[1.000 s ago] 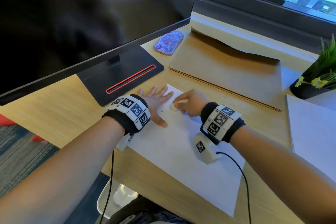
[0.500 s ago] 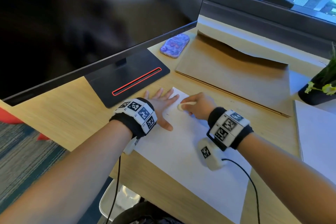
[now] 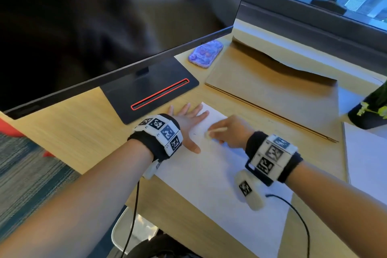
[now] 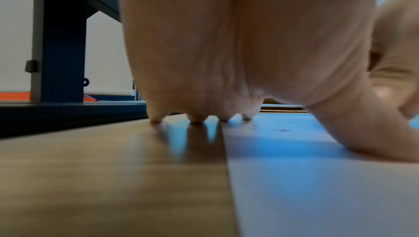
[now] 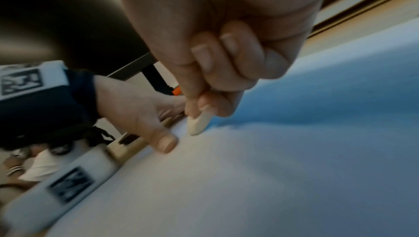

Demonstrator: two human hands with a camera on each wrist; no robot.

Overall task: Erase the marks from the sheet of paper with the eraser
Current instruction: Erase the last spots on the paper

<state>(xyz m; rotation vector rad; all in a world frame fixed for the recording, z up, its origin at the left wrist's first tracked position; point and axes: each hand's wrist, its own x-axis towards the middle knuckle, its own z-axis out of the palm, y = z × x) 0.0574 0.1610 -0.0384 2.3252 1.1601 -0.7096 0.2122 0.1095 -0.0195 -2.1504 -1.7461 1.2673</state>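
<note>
A white sheet of paper lies on the wooden desk. My left hand rests flat with fingers spread on the sheet's far left corner, the thumb on the paper and the outer fingertips on the wood. My right hand pinches a small cream eraser between thumb and forefinger, its tip pressed on the paper just right of the left thumb. The eraser looks blurred in the head view. A faint pencil mark lies beside it, and small specks dot the sheet.
A black monitor on a stand stands just beyond my left hand. A purple phone and a brown cardboard folder lie behind the sheet. A potted plant and another white sheet are at the right.
My right hand with the eraser has shifted slightly over the same spot on the paper, in a rubbing motion. The left hand stays flat on the corner. The head view has drifted.
</note>
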